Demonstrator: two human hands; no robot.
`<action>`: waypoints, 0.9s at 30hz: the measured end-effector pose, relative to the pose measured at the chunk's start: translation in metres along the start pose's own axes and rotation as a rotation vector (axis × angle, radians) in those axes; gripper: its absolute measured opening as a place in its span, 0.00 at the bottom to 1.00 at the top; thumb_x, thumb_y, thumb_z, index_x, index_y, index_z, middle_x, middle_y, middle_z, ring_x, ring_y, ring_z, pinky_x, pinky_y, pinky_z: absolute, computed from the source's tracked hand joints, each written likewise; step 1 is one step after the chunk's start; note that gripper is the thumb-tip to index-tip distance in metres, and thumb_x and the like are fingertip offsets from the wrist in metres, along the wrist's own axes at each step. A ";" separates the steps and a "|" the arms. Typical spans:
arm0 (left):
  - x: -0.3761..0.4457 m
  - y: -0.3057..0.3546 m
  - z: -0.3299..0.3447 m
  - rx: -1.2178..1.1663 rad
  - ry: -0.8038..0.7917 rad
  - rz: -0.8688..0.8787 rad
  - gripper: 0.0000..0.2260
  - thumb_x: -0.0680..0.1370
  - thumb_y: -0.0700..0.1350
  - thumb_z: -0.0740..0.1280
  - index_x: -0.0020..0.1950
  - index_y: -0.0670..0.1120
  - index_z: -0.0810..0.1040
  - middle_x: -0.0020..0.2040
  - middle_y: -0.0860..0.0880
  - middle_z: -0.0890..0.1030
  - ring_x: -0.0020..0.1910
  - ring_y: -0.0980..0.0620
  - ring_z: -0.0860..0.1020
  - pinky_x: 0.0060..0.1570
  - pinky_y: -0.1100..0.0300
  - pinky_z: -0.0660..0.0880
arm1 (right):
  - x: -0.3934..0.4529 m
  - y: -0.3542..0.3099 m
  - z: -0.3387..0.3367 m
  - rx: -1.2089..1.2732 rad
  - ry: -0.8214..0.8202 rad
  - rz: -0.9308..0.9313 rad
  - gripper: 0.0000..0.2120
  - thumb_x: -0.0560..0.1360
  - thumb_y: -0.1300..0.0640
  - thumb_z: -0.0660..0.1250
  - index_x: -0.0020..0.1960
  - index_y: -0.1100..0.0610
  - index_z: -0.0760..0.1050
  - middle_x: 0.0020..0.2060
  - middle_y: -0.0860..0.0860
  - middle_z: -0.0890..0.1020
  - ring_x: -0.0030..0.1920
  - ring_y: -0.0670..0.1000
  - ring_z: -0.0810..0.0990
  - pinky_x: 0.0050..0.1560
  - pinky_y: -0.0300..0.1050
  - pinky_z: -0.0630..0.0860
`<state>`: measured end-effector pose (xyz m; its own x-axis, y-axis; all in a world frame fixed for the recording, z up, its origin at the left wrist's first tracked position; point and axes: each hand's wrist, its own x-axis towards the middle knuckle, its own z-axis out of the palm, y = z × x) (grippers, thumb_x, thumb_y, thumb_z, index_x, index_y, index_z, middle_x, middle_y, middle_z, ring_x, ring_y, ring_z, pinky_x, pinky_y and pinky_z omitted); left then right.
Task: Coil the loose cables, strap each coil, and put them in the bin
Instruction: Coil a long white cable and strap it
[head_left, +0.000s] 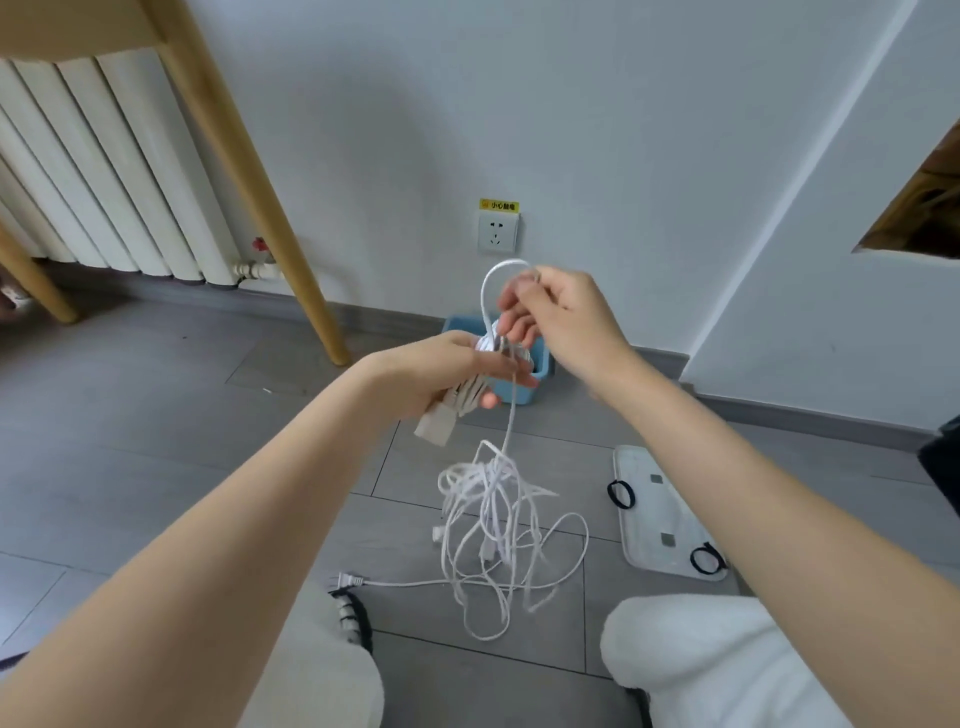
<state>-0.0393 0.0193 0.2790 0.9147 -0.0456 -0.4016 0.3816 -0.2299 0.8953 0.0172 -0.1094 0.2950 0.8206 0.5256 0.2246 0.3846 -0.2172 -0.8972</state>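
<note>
My left hand (447, 374) grips a partly wound coil of white cable (470, 397) with a white plug block hanging below it. My right hand (550, 312) pinches a loop of the same cable (491, 280) raised above the coil. From the hands the cable drops to a loose white tangle (498, 525) on the floor, and a plug (348, 579) lies at its left end. The blue bin (540, 371) stands by the wall, mostly hidden behind my hands. Two black straps (622, 493) (707, 558) lie on a white tray (654, 514).
A wooden table leg (291, 249) slants down at left, with a white radiator (104, 171) behind it. A wall socket (497, 234) sits above the bin. My knees in light trousers (701, 660) fill the lower edge. Grey tiled floor surrounds the tangle.
</note>
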 end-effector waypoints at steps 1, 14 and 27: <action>0.001 0.002 0.001 -0.014 0.000 0.028 0.08 0.77 0.43 0.67 0.53 0.41 0.80 0.50 0.47 0.83 0.25 0.58 0.72 0.36 0.63 0.68 | 0.001 -0.003 -0.003 0.067 0.049 -0.016 0.15 0.81 0.62 0.54 0.38 0.56 0.73 0.30 0.51 0.78 0.29 0.46 0.75 0.33 0.36 0.72; -0.006 0.030 0.005 -0.245 0.293 0.411 0.17 0.80 0.43 0.61 0.31 0.43 0.69 0.22 0.49 0.73 0.18 0.55 0.66 0.25 0.66 0.66 | -0.018 0.031 0.009 -0.169 -0.371 0.222 0.06 0.72 0.66 0.69 0.41 0.56 0.77 0.38 0.56 0.80 0.36 0.50 0.78 0.43 0.42 0.78; -0.019 0.055 0.008 -0.347 0.361 0.584 0.18 0.80 0.40 0.60 0.29 0.43 0.64 0.20 0.48 0.70 0.15 0.56 0.60 0.21 0.70 0.63 | -0.019 0.061 0.039 -0.580 -0.498 0.215 0.04 0.69 0.67 0.68 0.39 0.68 0.81 0.21 0.42 0.77 0.24 0.36 0.74 0.38 0.32 0.75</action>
<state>-0.0367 -0.0004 0.3339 0.9446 0.2683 0.1893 -0.2110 0.0544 0.9760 0.0083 -0.1004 0.2212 0.6693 0.6995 -0.2506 0.5100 -0.6777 -0.5298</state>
